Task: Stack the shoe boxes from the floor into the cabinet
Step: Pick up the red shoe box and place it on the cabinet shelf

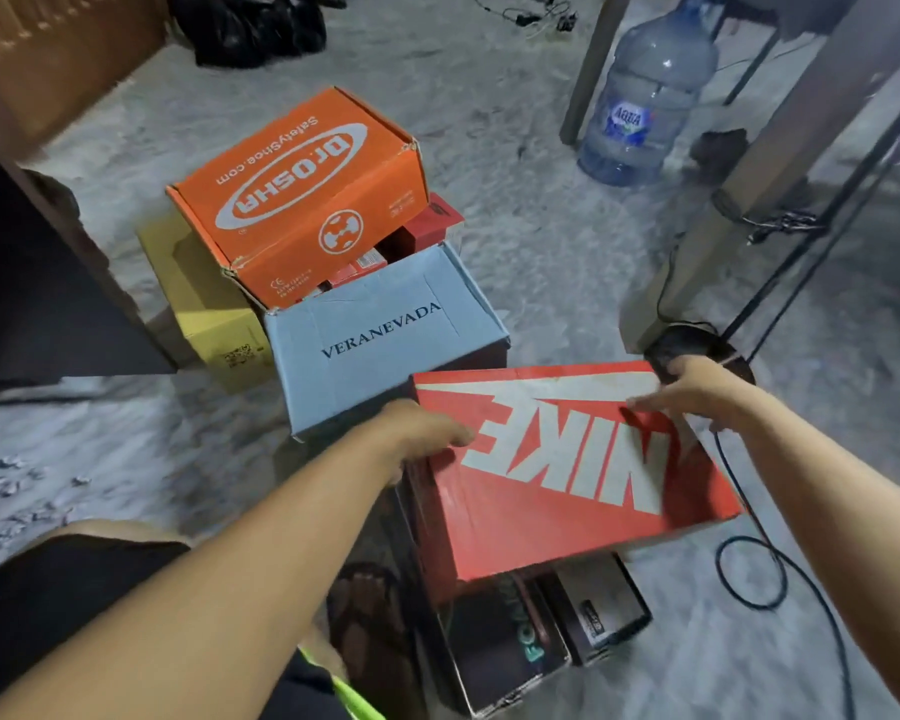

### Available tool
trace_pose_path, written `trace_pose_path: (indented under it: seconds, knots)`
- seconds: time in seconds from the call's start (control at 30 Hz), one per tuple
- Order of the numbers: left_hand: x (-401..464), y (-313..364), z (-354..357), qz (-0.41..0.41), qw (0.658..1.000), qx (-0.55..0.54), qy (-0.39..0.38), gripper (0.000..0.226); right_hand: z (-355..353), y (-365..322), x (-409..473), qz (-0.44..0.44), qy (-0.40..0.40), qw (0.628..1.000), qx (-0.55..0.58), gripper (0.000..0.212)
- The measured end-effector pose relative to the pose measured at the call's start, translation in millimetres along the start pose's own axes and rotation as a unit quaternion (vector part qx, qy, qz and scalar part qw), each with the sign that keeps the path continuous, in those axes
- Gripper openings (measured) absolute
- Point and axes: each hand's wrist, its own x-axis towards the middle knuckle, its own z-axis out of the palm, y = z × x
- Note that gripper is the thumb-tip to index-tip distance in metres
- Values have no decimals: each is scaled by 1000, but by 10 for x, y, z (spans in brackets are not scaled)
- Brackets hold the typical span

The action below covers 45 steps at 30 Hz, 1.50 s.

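Observation:
A red Nike shoe box (567, 506) lies tilted on top of two dark boxes (546, 636) on the floor. My left hand (422, 431) grips its left edge, thumb on the lid. My right hand (697, 389) holds its far right corner, fingers over the lid. Behind it sits a light blue Veranevada box (380, 335), then an orange Dr.Osha box (302, 189) resting on red boxes (427, 226), with a yellow box (204, 298) to the left. The dark cabinet opening (32, 304) is at the left.
A large water bottle (645, 101) stands at the back right beside wooden table legs (780, 148). Black cables (765, 563) loop over the floor on the right. A black bag (250, 23) lies at the back. My knee (74, 589) is at bottom left.

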Motion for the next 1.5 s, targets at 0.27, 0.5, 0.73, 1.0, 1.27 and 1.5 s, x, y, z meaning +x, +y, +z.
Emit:
trace_pose_path:
  seconds: [0.27, 0.5, 0.73, 1.0, 1.27, 1.5]
  knots:
    - [2, -247, 355, -51, 993, -100, 21, 32, 174, 492, -272, 45, -147, 968, 198, 55]
    - [-246, 48, 161, 19, 997, -73, 26, 7, -334, 337, -593, -24, -132, 967, 216, 34]
    - [-525, 344, -380, 57, 997, -23, 48, 22, -831, -54, -945, -84, -87, 974, 193, 56]
    - [-829, 514, -1303, 124, 979, -84, 141, 24, -1165, -1057, -1322, -206, -41, 959, 192, 47]
    - [-1202, 104, -2358, 86, 961, -146, 218, 46, -1003, -2246, -1622, -317, -87, 931, 161, 27]
    - [-1529, -397, -3066, 69, 936, -167, 303, 56, -702, -3092, -1789, -383, -124, 905, 139, 28]
